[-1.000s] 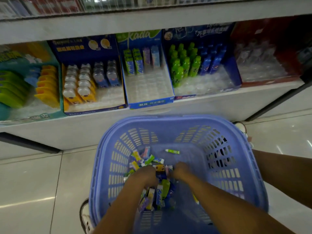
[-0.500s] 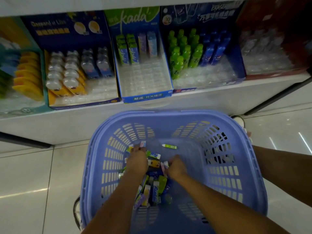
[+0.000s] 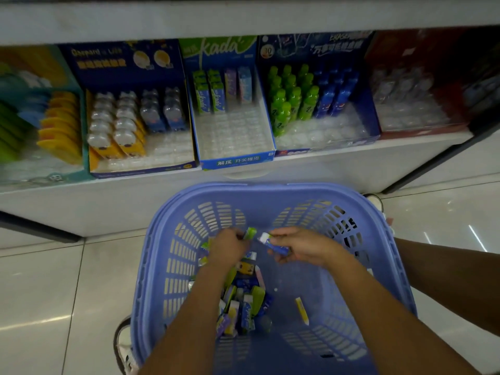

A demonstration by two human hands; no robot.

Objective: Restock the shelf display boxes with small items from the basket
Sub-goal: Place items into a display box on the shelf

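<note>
A blue plastic basket (image 3: pixel 378 239) stands on the floor below the shelf, with a heap of small packaged items (image 3: pixel 240 301) lying inside it. Above the heap, my left hand (image 3: pixel 227 246) grips a small green item (image 3: pixel 250 232). My right hand (image 3: pixel 300 246) holds a small blue and white item (image 3: pixel 273 243). On the shelf sit several display boxes; the middle one, the blue and white "kada" box (image 3: pixel 232 142), has a few items at its back and bare slots in front.
A box of green and blue bottle-shaped items (image 3: pixel 305 101) stands right of the kada box, and a box of white and yellow items (image 3: pixel 121 125) left of it. A yellow item (image 3: pixel 301 311) lies apart in the basket. Shoes (image 3: pixel 123 345) show beside the basket.
Both hands have risen out of the heap, each now holding a small item. The view has shifted slightly, with the shelf boxes lower in the frame.
</note>
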